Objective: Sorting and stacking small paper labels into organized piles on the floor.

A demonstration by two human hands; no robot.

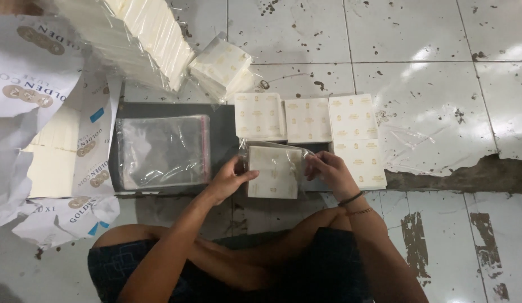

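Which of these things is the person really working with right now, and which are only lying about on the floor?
In hand:
- left hand and right hand, both holding the clear bag around a cream paper stack
- empty clear bags on the dark board
- cream stacks in a row

Lying about:
- torn white wrapper
- tall wrapped bundles
- stained tile floor

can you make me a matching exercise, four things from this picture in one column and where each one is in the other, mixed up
Things:
1. stack of clear plastic bags
2. pack of cream napkins in a clear bag
3. dark board
4. tall pile of cream napkin stacks

Places:
A. top left, leaning on the tiled floor
B. between the left hand and right hand
C. on the left part of the dark board
D. flat on the floor, under the bags and napkin packs

Pairs: 1-C, 2-B, 3-D, 4-A
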